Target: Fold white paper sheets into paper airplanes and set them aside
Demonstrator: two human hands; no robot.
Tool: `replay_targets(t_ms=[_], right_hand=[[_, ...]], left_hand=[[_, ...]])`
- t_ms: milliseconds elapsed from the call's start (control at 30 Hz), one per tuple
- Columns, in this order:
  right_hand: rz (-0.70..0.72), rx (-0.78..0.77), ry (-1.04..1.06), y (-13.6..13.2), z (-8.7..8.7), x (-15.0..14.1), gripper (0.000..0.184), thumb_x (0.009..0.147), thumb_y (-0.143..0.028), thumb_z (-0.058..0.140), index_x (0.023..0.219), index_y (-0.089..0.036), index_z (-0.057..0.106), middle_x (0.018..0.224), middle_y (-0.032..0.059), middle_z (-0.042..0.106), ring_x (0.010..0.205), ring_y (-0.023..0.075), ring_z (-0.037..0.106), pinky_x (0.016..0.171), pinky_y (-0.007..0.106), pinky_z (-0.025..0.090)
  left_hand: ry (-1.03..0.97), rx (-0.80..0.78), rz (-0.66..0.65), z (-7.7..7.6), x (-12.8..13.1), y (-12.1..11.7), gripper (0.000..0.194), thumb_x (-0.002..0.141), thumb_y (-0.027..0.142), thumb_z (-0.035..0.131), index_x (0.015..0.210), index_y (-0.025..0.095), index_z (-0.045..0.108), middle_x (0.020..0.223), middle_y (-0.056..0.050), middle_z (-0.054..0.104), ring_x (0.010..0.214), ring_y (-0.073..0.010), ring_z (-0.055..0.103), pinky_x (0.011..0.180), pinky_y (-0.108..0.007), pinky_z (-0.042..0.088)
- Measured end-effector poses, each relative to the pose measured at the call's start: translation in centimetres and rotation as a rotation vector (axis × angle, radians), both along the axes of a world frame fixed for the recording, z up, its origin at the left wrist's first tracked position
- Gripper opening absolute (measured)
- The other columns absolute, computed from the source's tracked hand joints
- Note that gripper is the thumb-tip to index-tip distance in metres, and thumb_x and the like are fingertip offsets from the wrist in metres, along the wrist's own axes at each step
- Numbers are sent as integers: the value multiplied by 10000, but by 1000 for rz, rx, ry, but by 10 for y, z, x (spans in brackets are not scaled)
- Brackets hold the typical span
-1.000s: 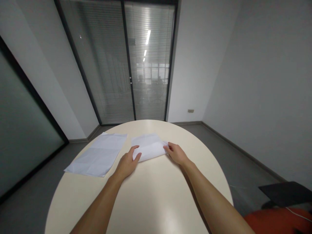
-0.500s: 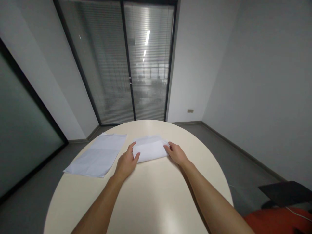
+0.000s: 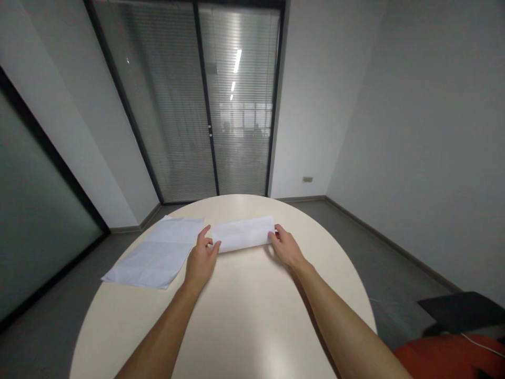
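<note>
At the frame's centre, the folded paper (image 3: 243,233) has been brought to a narrow strip, its rear layer no longer showing as earlier, its right end clamped in the right hand's (image 3: 288,248) grip, the left hand's (image 3: 200,266) hold uncertain, while on the table (image 3: 236,316), centre left, the creased spread paper (image 3: 158,253) is left unfolded.

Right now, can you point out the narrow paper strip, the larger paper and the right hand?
Narrow paper strip (image 3: 243,234): head view, middle of its upper face.
Larger paper (image 3: 155,253): head view, middle of its creased face.
Right hand (image 3: 286,247): head view, back of the hand.
</note>
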State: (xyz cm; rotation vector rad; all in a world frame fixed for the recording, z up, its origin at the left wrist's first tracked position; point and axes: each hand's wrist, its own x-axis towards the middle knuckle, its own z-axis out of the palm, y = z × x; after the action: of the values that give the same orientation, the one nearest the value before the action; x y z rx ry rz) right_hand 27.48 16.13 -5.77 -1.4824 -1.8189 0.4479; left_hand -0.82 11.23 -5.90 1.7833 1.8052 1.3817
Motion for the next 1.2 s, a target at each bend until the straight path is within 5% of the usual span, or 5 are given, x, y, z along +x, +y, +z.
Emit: replay_targets(t_ms=[400,867,1200], right_hand=[[-12,31,79,4,-4,-1,312,959,-461,452,1008,-213,635,737,30,679,670,189,594,630,274,390],[34,46,143,6,-9,0,417,934,-398,508,1301,-205,546,818,16,675,701,186,613,666,281,430],[28,43,153,7,-10,0,434,938,-365,491,1337,-195,510,817,18,659,713,191,608,674,286,442]], left_hand=[[25,37,58,-1,0,0,547,915,413,547,1413,211,447,850,14,664,734,-163,631,706,-270,475],[80,-44,63,-8,-2,4,557,922,370,558,1431,190,418,973,-43,710,869,-197,694,779,-299,512],[183,-83,54,-15,-6,5,519,951,287,534,1439,173,400,963,-49,718,895,-214,696,775,-305,498]])
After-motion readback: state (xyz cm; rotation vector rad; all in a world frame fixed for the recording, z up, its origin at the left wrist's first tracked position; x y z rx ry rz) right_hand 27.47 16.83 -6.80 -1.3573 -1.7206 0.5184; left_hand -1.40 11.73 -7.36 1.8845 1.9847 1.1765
